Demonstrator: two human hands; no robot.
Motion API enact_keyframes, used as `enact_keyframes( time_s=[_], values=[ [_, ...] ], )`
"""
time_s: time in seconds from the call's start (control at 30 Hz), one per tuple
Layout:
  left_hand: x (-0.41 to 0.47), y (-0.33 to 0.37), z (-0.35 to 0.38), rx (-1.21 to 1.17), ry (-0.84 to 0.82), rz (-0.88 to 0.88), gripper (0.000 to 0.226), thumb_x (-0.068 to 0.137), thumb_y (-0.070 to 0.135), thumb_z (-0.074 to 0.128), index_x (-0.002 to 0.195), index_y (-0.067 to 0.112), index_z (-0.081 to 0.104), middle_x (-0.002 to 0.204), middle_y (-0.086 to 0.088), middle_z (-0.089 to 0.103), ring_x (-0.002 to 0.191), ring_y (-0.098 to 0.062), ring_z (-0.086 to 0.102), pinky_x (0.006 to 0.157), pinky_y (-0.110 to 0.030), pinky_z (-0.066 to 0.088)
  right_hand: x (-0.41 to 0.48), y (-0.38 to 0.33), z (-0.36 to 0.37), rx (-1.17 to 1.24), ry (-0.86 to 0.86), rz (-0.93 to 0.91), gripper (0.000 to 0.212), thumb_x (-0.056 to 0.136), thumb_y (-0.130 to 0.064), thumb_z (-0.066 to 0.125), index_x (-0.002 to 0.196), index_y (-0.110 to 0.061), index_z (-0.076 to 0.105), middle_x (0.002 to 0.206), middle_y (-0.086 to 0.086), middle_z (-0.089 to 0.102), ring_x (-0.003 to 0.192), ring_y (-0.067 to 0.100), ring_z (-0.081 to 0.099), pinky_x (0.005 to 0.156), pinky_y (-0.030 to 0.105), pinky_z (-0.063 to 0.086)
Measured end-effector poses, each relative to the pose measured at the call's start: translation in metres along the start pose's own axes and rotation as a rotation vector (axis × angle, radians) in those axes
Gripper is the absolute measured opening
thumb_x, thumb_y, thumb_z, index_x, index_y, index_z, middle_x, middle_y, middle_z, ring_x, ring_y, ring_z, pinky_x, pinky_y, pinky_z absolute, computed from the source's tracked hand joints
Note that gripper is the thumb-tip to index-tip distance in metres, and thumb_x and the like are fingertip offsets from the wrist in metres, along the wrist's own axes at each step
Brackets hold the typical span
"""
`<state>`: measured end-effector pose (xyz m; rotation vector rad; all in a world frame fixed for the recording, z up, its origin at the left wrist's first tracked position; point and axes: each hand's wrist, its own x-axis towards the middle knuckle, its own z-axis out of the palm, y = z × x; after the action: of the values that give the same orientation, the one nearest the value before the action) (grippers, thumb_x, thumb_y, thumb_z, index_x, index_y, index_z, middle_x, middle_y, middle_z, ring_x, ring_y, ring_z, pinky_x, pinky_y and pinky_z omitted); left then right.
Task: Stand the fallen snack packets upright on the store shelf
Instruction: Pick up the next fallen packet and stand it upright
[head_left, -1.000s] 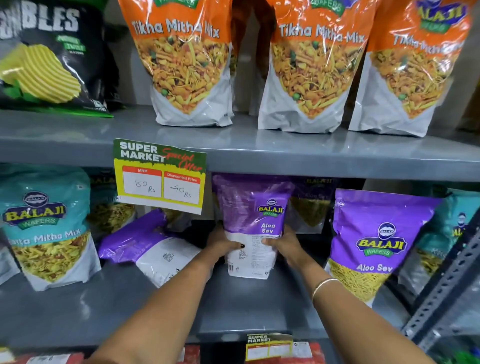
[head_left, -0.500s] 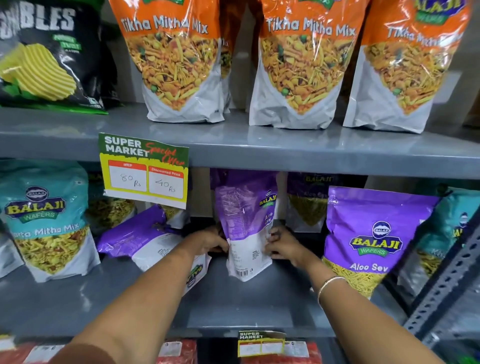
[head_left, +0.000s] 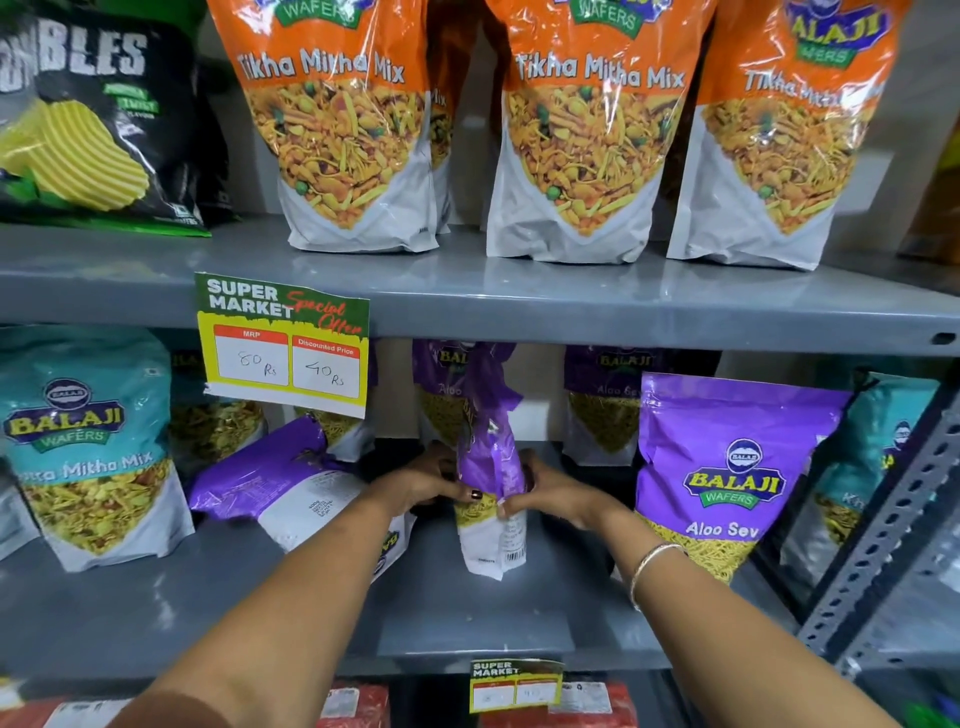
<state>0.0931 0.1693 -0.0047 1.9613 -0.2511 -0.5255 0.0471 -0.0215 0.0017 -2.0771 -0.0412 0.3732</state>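
A purple Aloo Sev packet (head_left: 491, 467) stands upright on the middle shelf (head_left: 467, 613), turned edge-on toward me. My left hand (head_left: 421, 480) grips its left side and my right hand (head_left: 550, 493) grips its right side. To the left, a second purple packet (head_left: 280, 483) lies fallen on its face, its white back showing, partly under my left forearm. Another purple Aloo Sev packet (head_left: 727, 467) stands upright at the right.
A teal Mitha Mix packet (head_left: 88, 447) stands at the left and more packets line the back. A price tag (head_left: 283, 343) hangs from the upper shelf edge (head_left: 623, 322), which holds orange Tikha Mitha Mix packets (head_left: 337, 130). A perforated metal upright (head_left: 883, 530) rises at the right.
The held purple packet has been turned from facing me to edge-on, both hands staying on its sides. The view has shifted slightly downward.
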Motion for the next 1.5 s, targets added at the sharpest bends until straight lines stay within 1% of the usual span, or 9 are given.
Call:
enact_keyframes(
  time_s=[0.13,0.33,0.43,0.57,0.77,0.97,1.1,1.27,1.5],
  values=[
    [0.001,-0.002,0.001,-0.005,-0.021,-0.044,0.073,0.080,-0.004,0.064,0.141,0.017,0.030,0.120,-0.007,0.050,0.111,-0.018,0.042,0.086,-0.027,0.034,-0.008,0.000,-0.011,0.012,-0.001,0.051,0.057,0.080,-0.004,0.061,0.127,-0.027,0.040,0.123,0.002,0.057,0.116,0.022,0.049,0.095,0.041,0.044],
    [0.005,0.000,-0.002,-0.005,0.096,-0.001,0.086,0.055,0.004,0.081,0.130,-0.001,0.040,0.130,-0.011,0.054,0.121,-0.022,0.050,0.102,-0.029,0.040,-0.008,0.003,-0.012,0.235,0.080,0.004,0.067,0.069,-0.005,0.061,0.131,-0.015,0.038,0.122,0.010,0.059,0.099,0.017,0.056,0.077,0.029,0.049],
    [0.009,-0.001,-0.002,0.006,0.136,0.029,0.064,0.066,-0.007,0.076,0.120,0.002,0.043,0.108,-0.007,0.058,0.106,-0.019,0.051,0.086,-0.027,0.048,-0.002,0.009,-0.008,0.334,0.265,-0.065,0.051,0.058,-0.016,0.060,0.107,-0.020,0.047,0.097,0.001,0.059,0.082,0.011,0.056,0.062,0.021,0.043],
    [0.011,-0.003,0.003,0.076,0.122,0.038,0.063,0.072,-0.004,0.073,0.128,0.000,0.047,0.121,-0.014,0.059,0.113,-0.023,0.054,0.094,-0.026,0.042,0.028,0.038,-0.010,0.321,0.472,-0.102,0.023,0.057,-0.021,0.068,0.073,-0.033,0.059,0.087,0.003,0.064,0.095,0.034,0.063,0.086,0.050,0.053],
    [0.008,-0.003,0.004,0.078,0.122,0.053,0.068,0.072,0.001,0.075,0.132,0.002,0.044,0.134,-0.015,0.055,0.125,-0.027,0.051,0.098,-0.025,0.039,0.005,0.019,-0.009,0.339,0.296,-0.056,0.055,0.073,0.022,0.054,0.119,-0.008,0.051,0.111,0.015,0.062,0.113,0.030,0.055,0.089,0.036,0.045],
    [0.003,0.002,-0.003,0.055,0.104,0.090,0.087,0.058,0.011,0.084,0.134,0.003,0.040,0.133,-0.011,0.056,0.119,-0.025,0.054,0.100,-0.031,0.045,-0.018,0.002,-0.009,0.325,0.101,-0.036,0.064,0.082,0.007,0.061,0.131,-0.019,0.028,0.116,0.001,0.053,0.094,0.007,0.053,0.060,0.011,0.037],
    [0.002,0.000,0.007,-0.061,0.079,0.121,0.072,0.068,-0.007,0.075,0.132,0.002,0.044,0.122,-0.010,0.059,0.107,-0.018,0.055,0.074,-0.010,0.052,-0.004,0.007,0.002,0.343,0.212,-0.045,0.067,0.075,0.009,0.068,0.128,-0.012,0.033,0.121,0.009,0.058,0.108,0.022,0.057,0.081,0.024,0.052],
    [0.005,-0.011,0.011,-0.112,0.162,0.115,0.083,0.050,0.015,0.081,0.127,0.007,0.051,0.129,-0.017,0.061,0.117,-0.028,0.058,0.103,-0.043,0.046,-0.001,0.010,0.013,0.411,0.269,-0.083,0.088,0.065,0.003,0.077,0.136,-0.012,0.027,0.133,0.018,0.055,0.115,0.029,0.057,0.097,0.043,0.050],
    [-0.009,-0.020,0.023,0.000,0.189,0.090,0.098,0.040,0.031,0.087,0.130,0.015,0.050,0.129,-0.007,0.062,0.118,-0.025,0.059,0.103,-0.043,0.047,-0.032,0.012,0.021,0.360,0.287,-0.015,0.077,0.077,-0.001,0.069,0.138,-0.017,0.025,0.121,0.002,0.053,0.111,0.018,0.051,0.065,0.020,0.046]
  ],
)
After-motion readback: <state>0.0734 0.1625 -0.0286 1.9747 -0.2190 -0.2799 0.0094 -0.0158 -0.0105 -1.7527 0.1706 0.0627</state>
